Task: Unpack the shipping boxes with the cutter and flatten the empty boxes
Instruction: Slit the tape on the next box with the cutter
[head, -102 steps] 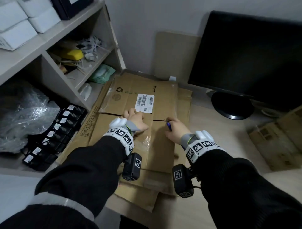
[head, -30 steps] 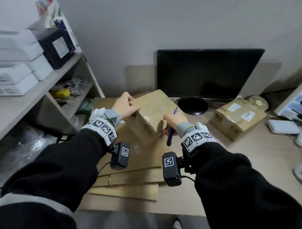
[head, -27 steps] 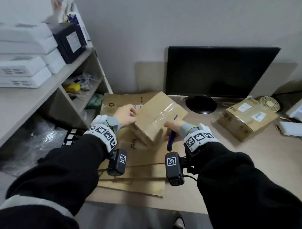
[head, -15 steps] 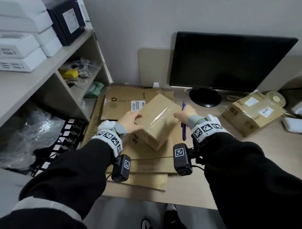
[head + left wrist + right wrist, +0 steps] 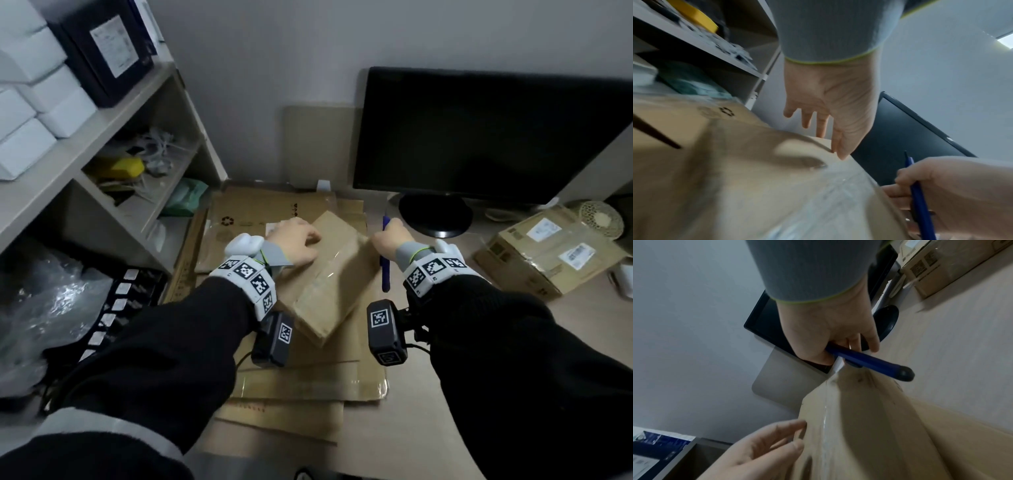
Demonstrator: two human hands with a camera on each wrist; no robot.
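A sealed cardboard box (image 5: 329,284) with clear tape along its top lies at an angle on a pile of flattened cardboard (image 5: 308,383). My left hand (image 5: 299,241) rests on the box's top left part, and its fingers (image 5: 838,151) are straight and touch the far edge. My right hand (image 5: 388,238) grips a blue cutter (image 5: 386,270) at the box's far right corner. In the right wrist view the cutter (image 5: 865,360) sits right by that corner of the box (image 5: 859,426). No blade tip shows.
A black monitor (image 5: 479,137) stands behind the box. A second sealed box (image 5: 548,253) with labels sits on the desk at the right. On the left are shelves (image 5: 102,137) with white boxes, a black tray (image 5: 113,308) and a plastic bag (image 5: 41,308).
The box came down from a tilted, lifted hold onto the cardboard pile. My right hand moved with the cutter from the box's near side to its far right corner. The left hand stayed on top.
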